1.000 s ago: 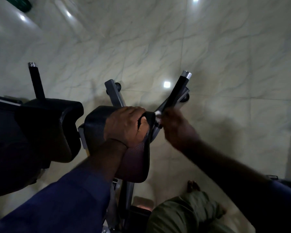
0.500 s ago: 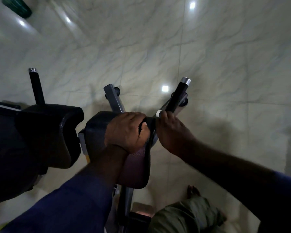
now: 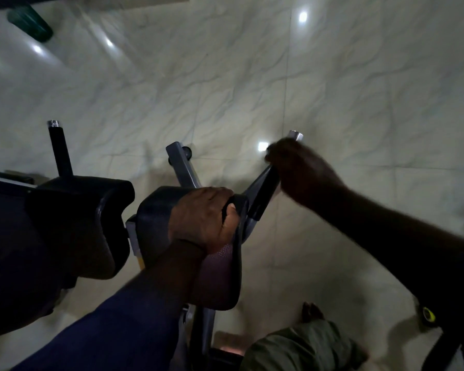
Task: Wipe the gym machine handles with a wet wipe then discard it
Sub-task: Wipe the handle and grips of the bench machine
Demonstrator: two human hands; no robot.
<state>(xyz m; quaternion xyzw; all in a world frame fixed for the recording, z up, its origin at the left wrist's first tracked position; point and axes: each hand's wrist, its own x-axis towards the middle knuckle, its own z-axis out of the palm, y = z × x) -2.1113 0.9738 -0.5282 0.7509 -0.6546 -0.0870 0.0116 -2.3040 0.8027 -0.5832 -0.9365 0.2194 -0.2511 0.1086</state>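
Here, in the head view, your right hand (image 3: 300,170) wraps the upper end of the right handle (image 3: 263,194), while your left hand (image 3: 201,220) grips the edge of the arm pad (image 3: 156,210). The handle looks rigid and smooth, likely slick when wet; take it full-fisted. The wet wipe, surely thin and limp, cannot be made out inside the blurred fist, and dim light hides finger detail.
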